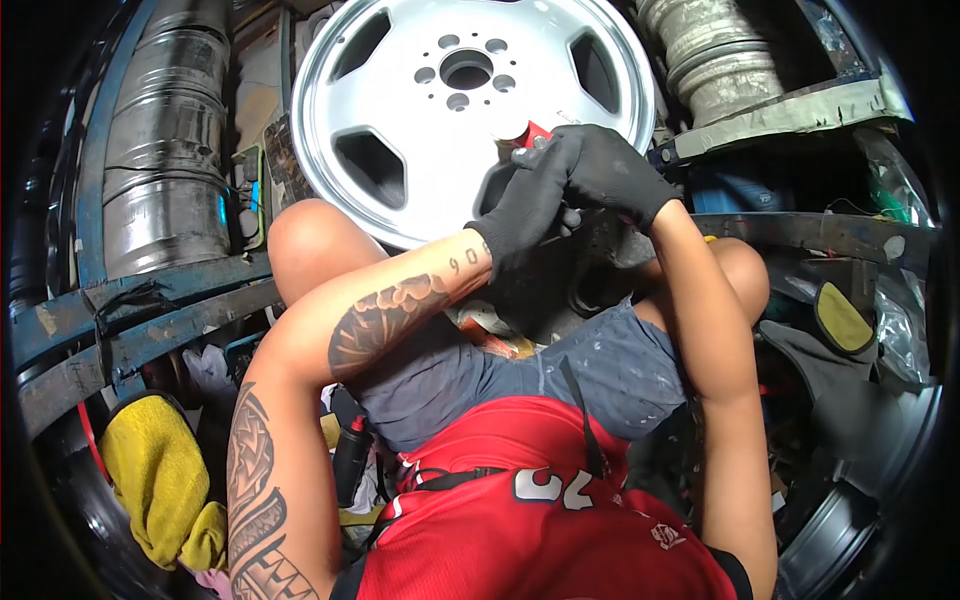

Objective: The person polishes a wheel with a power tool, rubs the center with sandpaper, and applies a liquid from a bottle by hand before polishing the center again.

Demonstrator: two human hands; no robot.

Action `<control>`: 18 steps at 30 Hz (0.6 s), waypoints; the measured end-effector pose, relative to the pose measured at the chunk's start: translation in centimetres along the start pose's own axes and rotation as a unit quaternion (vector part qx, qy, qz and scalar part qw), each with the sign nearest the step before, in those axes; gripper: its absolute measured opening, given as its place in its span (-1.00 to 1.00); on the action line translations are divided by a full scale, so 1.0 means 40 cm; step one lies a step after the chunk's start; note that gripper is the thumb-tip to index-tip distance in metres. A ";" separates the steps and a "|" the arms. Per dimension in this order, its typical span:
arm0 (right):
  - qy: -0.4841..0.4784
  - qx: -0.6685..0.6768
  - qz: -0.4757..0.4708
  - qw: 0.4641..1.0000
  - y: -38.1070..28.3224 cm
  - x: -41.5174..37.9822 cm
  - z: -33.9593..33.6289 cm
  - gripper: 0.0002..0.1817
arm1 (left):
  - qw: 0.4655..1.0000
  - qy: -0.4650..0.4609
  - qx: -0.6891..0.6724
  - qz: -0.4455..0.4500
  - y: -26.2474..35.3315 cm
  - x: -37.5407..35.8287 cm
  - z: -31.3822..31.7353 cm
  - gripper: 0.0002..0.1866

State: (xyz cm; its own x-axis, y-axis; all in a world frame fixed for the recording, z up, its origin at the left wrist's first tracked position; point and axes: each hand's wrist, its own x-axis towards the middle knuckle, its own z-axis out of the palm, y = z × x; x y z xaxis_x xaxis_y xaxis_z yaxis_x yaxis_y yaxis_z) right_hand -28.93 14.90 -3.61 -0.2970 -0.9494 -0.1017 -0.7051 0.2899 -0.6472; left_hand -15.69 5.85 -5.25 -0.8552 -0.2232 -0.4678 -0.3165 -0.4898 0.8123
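A silver alloy wheel [440, 140] with a round centre bore and several bolt holes lies face up before my knees. Over its lower right part, both of my hands, in dark gloves, come together. My left hand [525, 205] is closed, its fingers meeting the other hand. My right hand [612, 165] curls over from the right, also closed. From between them sticks out a small red object with a pale round end [538, 131], close to the wheel face. Its exact kind is hidden by the gloves, as is how the grip divides between the hands.
Stacked metal rims [165, 150] stand at the left, and more worn rims [715, 60] at the upper right. A blue metal frame [60, 330] runs along the left. A yellow cloth [150, 475] hangs at lower left. Another rim [835, 530] lies at lower right.
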 end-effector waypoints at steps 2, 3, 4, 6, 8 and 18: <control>-0.021 -0.007 -0.029 0.999 0.010 0.009 0.015 -0.69 | 1.000 0.017 0.002 0.008 -0.023 0.001 -0.005 -0.33; -0.038 -0.002 -0.044 0.998 0.012 0.019 0.024 -0.69 | 1.000 0.026 0.005 0.007 -0.035 -0.005 -0.008 -0.33; -0.053 0.003 -0.059 0.997 0.017 0.027 0.029 -0.68 | 0.999 0.036 0.009 0.006 -0.045 -0.009 -0.011 -0.33; -0.073 -0.010 -0.068 0.995 0.014 0.038 0.033 -0.68 | 0.997 0.076 -0.015 -0.004 -0.061 -0.021 -0.007 -0.38; -0.083 0.014 -0.047 0.995 0.016 0.051 0.036 -0.61 | 0.994 0.096 -0.050 0.007 -0.062 -0.018 -0.007 -0.40; 0.003 -0.032 0.046 0.998 0.009 -0.008 -0.011 -0.69 | 0.999 -0.041 0.006 -0.022 -0.014 0.030 0.002 -0.33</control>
State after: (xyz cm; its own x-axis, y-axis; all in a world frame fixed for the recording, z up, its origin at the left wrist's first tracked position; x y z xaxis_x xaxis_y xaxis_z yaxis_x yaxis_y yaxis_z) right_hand -29.38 15.38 -3.48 -0.3665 -0.9177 -0.1534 -0.7145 0.3832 -0.5854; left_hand -16.57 5.94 -6.23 -0.8709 -0.1322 -0.4734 -0.3586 -0.4877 0.7959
